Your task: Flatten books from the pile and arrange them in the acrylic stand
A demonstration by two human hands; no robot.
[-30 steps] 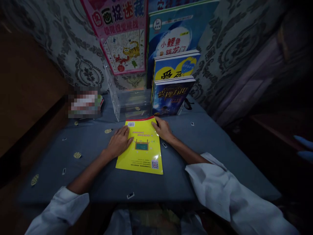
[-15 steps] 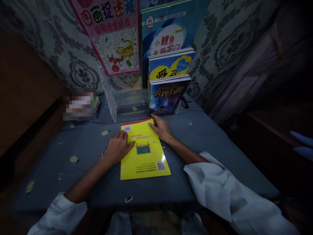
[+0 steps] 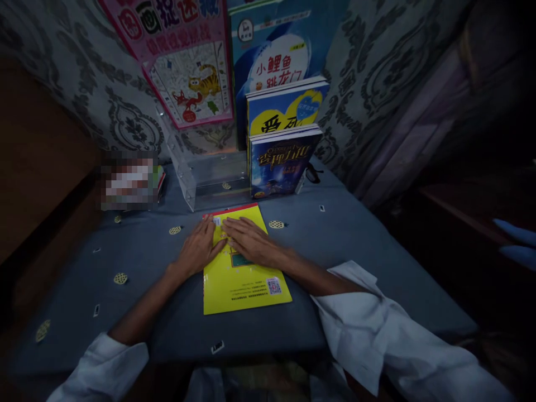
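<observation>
A yellow book with a red top edge lies flat on the cloth-covered table, its QR code near the lower right corner. Across its upper left edge rests my left hand, fingers stretched out and thumb on the cover. My right hand lies flat on the upper middle of the cover, fingers extended toward the left hand. It hides part of a green blackboard picture. Neither hand grips anything.
Behind the book stands a clear acrylic rack with a pink picture book, a teal book, yellow-and-blue books and dark blue books. A blurred stack sits at left; dark glasses lie right of the rack.
My right hand has moved from the book's upper right corner leftward onto the cover. The left hand stays at the left edge. The view has shifted slightly.
</observation>
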